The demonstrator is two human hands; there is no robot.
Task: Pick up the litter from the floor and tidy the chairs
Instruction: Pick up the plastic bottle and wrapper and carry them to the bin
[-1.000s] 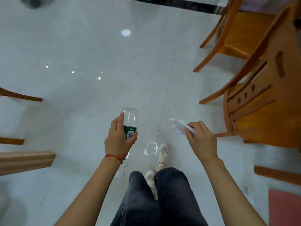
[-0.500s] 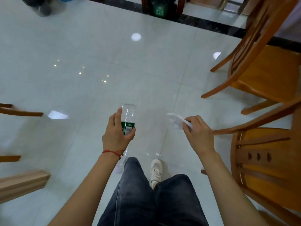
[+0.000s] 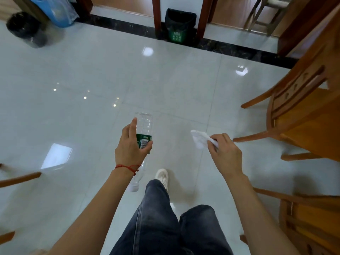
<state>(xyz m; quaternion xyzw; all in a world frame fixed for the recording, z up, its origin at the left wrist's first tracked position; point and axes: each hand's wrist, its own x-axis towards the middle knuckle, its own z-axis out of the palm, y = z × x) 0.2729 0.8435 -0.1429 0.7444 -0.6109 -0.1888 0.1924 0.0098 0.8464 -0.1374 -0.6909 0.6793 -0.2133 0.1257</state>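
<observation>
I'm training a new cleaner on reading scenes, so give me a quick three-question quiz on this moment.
1. True or false: the left hand grips a clear plastic bottle with a green label.
2. What does the right hand pinch? A) a spoon B) a crumpled white tissue C) a key
3. What stands straight ahead against the far wall, between two dark wooden posts?

Key
1. True; the cap end points down.
2. B.
3. A green bin lined with a black bag.

A clear bottle (image 3: pixel 143 129) with green label, white tissue (image 3: pixel 199 139), orange-brown chairs (image 3: pixel 301 111), pale glossy floor (image 3: pixel 92 80), green bin (image 3: pixel 179 24).
</observation>
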